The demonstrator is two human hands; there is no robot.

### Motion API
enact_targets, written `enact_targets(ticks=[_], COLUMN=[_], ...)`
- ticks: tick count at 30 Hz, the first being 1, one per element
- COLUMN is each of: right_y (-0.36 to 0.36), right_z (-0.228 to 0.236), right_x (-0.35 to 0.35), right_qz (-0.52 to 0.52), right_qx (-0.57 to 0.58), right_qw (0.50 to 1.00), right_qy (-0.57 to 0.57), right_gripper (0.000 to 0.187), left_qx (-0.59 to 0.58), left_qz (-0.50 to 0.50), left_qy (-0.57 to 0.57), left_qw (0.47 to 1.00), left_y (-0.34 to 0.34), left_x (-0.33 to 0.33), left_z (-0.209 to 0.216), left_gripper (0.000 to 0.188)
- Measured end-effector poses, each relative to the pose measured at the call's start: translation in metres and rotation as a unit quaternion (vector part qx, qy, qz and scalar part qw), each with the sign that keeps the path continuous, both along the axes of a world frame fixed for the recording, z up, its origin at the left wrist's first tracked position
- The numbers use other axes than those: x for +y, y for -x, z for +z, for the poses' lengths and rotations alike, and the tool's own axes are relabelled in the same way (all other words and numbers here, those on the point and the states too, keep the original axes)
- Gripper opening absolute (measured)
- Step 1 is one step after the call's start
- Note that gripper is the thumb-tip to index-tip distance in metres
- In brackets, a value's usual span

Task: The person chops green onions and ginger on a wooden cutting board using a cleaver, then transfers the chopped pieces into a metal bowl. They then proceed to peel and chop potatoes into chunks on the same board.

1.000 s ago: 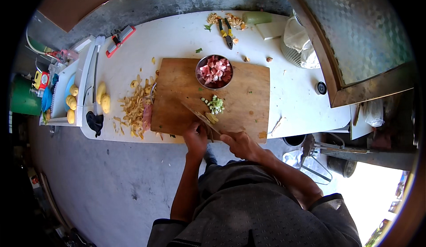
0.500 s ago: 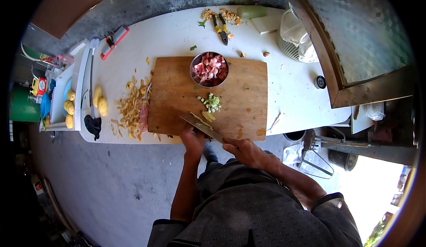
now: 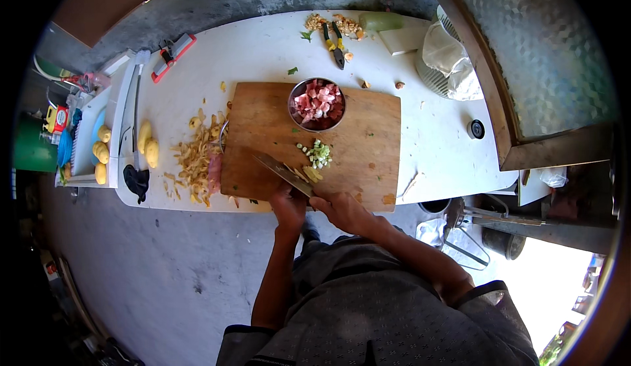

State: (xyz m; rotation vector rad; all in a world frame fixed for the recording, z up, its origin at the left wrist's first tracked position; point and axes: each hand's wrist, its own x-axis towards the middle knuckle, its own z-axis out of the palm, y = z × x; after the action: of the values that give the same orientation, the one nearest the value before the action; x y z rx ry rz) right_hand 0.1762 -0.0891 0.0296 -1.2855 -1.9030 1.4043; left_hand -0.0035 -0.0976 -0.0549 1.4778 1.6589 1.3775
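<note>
My right hand (image 3: pixel 345 213) is wrapped round the handle of a kitchen knife (image 3: pixel 284 174) over the near edge of a wooden cutting board (image 3: pixel 256 122). My left hand (image 3: pixel 288 207) is curled close against the near side of the blade. The blade partly hides its fingers and whatever they hold. Pale yellow slices (image 3: pixel 313 174) lie along the blade's far side. Just beyond them is a small heap of chopped green-and-white scallion (image 3: pixel 319 154). A metal bowl (image 3: pixel 290 117) of diced raw meat (image 3: pixel 317 101) stands on the board's far edge.
Peelings (image 3: pixel 192 159) and potatoes (image 3: pixel 152 152) lie left of the board on the white table (image 3: pixel 434 149). Pliers (image 3: pixel 334 47) and a green gourd-like piece (image 3: pixel 381 21) lie at the back. A window frame (image 3: pixel 490 70) juts in on the right, near a round black lid (image 3: pixel 476 129).
My right hand and the knife have shifted left, and the blade now lies nearer my left hand. More yellow slices show beside it. The whole view has shifted slightly.
</note>
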Motion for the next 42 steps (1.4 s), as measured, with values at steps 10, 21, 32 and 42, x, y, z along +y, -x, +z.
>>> enact_targets(ticks=[10,21,32,42], right_y=[-0.024,-0.049,-0.06,-0.007], right_z=[0.045,0.031,0.03,0.015], right_x=[0.004,-0.037,-0.045,-0.007], right_qz=[-0.06,0.002,0.007,-0.009], right_qx=[-0.033,-0.006,-0.023,-0.013], right_qw=[0.959,0.995,0.994,0.998], right_qy=[0.274,0.095,0.104,0.053], right_gripper=[0.039,0.037,0.042,0.033], left_qx=[0.068,0.005,-0.011,-0.096], left_qz=[0.046,0.016,0.016,0.018], left_qy=[0.016,0.044,-0.016,0.02], left_qw=[0.996,0.999,1.0,0.995], left_y=[0.001,-0.001,0.004,0.001], left_x=[-0.004,-0.008,-0.005,-0.002], left_z=[0.004,0.002,-0.021,-0.019], left_gripper=[0.006,0.022,0.017,0.016])
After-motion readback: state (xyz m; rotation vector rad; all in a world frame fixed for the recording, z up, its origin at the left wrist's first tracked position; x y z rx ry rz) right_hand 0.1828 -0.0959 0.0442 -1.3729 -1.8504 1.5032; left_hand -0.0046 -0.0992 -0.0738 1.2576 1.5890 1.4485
